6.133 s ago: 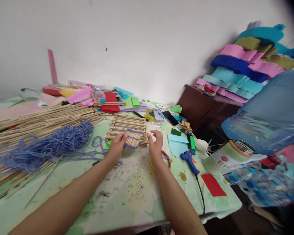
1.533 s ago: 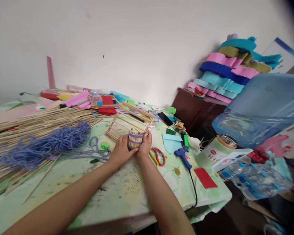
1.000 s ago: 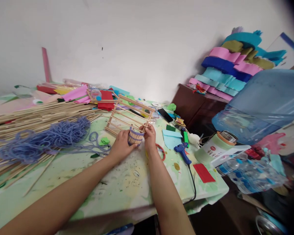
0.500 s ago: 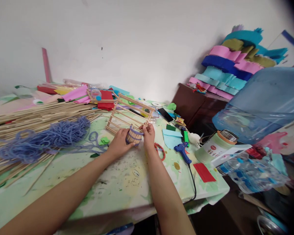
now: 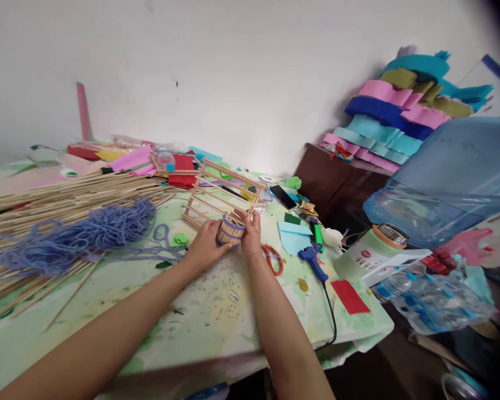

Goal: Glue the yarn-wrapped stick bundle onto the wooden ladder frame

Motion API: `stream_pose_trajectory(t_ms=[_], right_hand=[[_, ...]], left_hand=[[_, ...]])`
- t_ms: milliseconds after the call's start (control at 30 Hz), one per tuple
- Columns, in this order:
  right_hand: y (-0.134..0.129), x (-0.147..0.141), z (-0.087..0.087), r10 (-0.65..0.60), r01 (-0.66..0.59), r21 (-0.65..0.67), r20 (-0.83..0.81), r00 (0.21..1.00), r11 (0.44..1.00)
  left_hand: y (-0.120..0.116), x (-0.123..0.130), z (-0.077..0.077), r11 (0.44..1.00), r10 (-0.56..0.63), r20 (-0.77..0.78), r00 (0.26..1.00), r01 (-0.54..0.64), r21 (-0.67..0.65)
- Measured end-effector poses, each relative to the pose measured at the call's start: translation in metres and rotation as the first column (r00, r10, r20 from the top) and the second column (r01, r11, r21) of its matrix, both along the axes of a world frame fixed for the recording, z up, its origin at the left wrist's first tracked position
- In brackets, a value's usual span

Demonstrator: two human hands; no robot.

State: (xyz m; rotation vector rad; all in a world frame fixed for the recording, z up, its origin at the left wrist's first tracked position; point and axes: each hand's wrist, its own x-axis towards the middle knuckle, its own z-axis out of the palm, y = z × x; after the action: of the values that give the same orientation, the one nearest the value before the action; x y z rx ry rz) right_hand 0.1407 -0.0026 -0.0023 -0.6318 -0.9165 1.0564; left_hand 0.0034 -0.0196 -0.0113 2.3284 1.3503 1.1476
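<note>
A small curved stick-and-yarn panel (image 5: 230, 232) is held low over the worktop (image 5: 191, 333), directly between the left hand (image 5: 208, 243) and the right hand (image 5: 252, 236), neither of which is clearly nearer. Its yarn-bound edges are carried across from hand to hand, with the short slats set crosswise between them. Its left end is clasped between thumb and fingers of the left hand. Around its right end the right hand is curled nearly closed, its fingertips brought up by the near right corner of a slatted stick rack (image 5: 233, 173); whether the rack is gripped as well cannot be told. The rack is tilted just beyond the panel.

At the right, a pale green flask (image 5: 360, 256) is stood on the worktop, its contents hidden. Beyond it, a large blue water jug (image 5: 445, 178) is seen, and clear bottles (image 5: 441, 303) are bundled in plastic film below the worktop's edge.
</note>
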Motion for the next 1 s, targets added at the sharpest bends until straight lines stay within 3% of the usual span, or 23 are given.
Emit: stream_pose_trajectory(t_ms=[300, 567, 767, 1000], right_hand=[[-0.005, -0.006, 0.004, -0.011, 0.010, -0.009, -0.081, 0.997, 1.000], [-0.010, -0.007, 0.007, 0.008, -0.009, -0.038, -0.035, 0.999, 0.999], [-0.008, -0.004, 0.003, 0.001, -0.002, 0.051, 0.027, 1.000, 0.999], [-0.004, -0.002, -0.003, -0.021, 0.017, 0.067, 0.051, 0.998, 0.998]], left_hand=[[-0.005, 0.003, 0.001, 0.999, 0.038, -0.015, 0.999, -0.038, -0.005], [-0.002, 0.001, 0.002, 0.995, 0.098, -0.002, 0.995, -0.098, 0.008], [0.000, 0.000, 0.001, 0.998, 0.064, 0.000, 0.998, -0.064, -0.010], [0.001, 0.000, 0.001, 0.998, 0.063, 0.011, 0.998, -0.063, -0.030]])
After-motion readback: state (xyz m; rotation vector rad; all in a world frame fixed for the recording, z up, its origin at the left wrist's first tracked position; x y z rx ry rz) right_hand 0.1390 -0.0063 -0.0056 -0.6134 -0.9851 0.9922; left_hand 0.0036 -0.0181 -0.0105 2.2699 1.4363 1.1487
